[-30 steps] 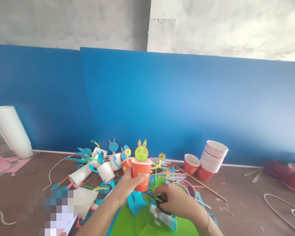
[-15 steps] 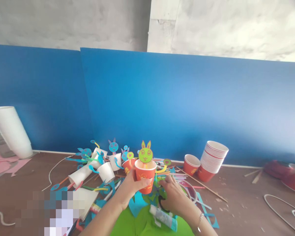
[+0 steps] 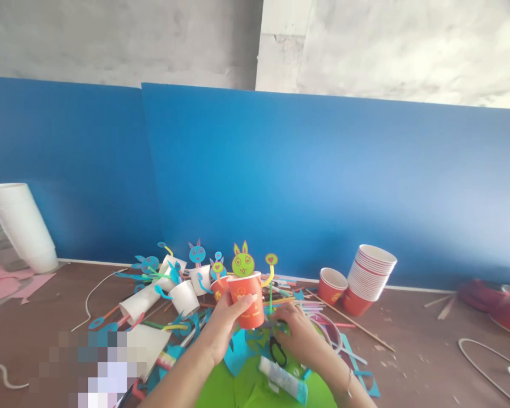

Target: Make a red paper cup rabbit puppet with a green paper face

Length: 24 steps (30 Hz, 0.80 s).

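Note:
My left hand [image 3: 226,324] is wrapped round a red paper cup [image 3: 247,300], which has a green rabbit face [image 3: 243,264] at its rim and yellow straw arms ending in green ovals. To the right, my right hand [image 3: 295,328] is low over the pile with its fingers bent down, close to black-handled scissors [image 3: 277,351]; whether it grips them is hard to see. A glue tube [image 3: 284,381] lies on green paper [image 3: 225,385] between my forearms.
White cups [image 3: 184,298] with blue rabbit figures lie at the left among straws and scraps. A tall white cup stack [image 3: 23,229] is at far left. Red-and-white stacked cups [image 3: 370,277], a single red cup [image 3: 332,287] and a long stick [image 3: 357,323] are at the right.
The cup in my left hand has turned and shifted slightly left, and its right straw arm now points upward. The black scissor handle by my right hand shows more.

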{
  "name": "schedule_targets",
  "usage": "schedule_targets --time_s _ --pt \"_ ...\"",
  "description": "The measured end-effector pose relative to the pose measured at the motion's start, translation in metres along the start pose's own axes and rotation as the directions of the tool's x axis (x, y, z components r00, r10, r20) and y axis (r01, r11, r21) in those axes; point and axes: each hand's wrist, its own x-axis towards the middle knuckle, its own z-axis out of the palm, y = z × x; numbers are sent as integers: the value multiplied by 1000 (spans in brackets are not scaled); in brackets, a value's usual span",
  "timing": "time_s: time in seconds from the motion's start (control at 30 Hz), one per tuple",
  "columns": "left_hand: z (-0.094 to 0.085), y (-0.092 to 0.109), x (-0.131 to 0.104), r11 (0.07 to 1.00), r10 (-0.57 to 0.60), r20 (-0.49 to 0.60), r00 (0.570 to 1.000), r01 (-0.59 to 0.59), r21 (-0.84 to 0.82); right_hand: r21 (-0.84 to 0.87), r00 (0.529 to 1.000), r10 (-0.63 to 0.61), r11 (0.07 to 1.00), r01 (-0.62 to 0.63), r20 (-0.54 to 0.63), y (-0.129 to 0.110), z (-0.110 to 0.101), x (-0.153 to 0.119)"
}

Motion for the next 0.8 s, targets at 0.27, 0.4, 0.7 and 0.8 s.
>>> schedule_targets --time_s 0.27,0.4,0.7,0.8 --pt "5 -4 -2 987 131 -65 989 -124 99 734 968 -21 656 -174 249 -32 11 -6" --pt "6 -5 -3 984 135 -63 989 -126 127 811 972 26 547 -208 232 -37 18 -5" --pt "15 -2 -7 983 157 -67 985 -150 108 849 974 116 478 -225 193 -37 19 -2" --pt "15 -2 -7 983 158 -51 986 -153 97 908 980 117 372 -194 161 -37 26 -3"
